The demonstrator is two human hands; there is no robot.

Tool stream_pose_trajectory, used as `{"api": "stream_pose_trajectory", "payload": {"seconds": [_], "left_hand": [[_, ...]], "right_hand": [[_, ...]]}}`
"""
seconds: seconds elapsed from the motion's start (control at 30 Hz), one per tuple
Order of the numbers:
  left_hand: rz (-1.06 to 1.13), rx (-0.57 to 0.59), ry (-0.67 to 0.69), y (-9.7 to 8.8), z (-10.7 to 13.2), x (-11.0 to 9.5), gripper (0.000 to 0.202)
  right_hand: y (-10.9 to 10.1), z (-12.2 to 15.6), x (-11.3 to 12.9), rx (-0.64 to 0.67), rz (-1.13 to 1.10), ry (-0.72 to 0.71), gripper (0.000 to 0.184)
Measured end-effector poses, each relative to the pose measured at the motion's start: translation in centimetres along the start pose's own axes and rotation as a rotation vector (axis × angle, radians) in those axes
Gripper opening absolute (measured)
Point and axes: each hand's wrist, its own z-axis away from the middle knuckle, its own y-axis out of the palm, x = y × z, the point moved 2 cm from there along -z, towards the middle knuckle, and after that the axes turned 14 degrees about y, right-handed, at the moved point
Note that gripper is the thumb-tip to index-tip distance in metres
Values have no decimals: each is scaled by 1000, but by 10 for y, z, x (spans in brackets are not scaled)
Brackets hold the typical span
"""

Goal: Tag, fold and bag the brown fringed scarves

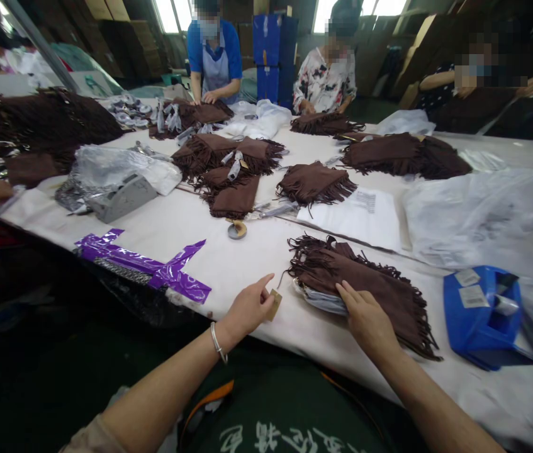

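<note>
A dark brown fringed bag [365,274] lies at a slant on the table in front of me, with grey-white wrapping showing along its near edge. My right hand [370,318] rests on that edge, fingers stretched over the brown material; its thumb is hard to see. To the left of the bag, my left hand [248,307] pinches a small tan hang tag [273,305] by its side, with the index finger pointing out. A thin dark cord runs near the bag's left corner, above the tag.
A blue tape dispenser [469,314] stands at right, beside clear plastic bags [488,214]. Purple tape [153,267] marks the table's near edge. A tape roll [236,229], a grey dispenser [124,196] and more fringed bags [316,182] lie farther back. Several people work around the table.
</note>
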Motion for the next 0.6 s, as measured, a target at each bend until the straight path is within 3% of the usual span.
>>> {"api": "stream_pose_trajectory", "payload": {"seconds": [0.1,0.23,0.37,0.47,0.6], "left_hand": [[208,-24,-151,18,18,-4,48],[330,-57,-205,28,20,-9,49],[825,31,-450,41,10,-19,54],[1319,118,-624,58,-2,-31,40],[1548,73,-615,72,-31,-46,23]], "right_hand": [[4,11,-8,-20,32,15,65],[17,25,-16,-64,117,51,66],[20,18,-22,-16,96,39,65],[6,2,-30,106,40,18,70],[-34,-27,-44,292,1,-19,68]]}}
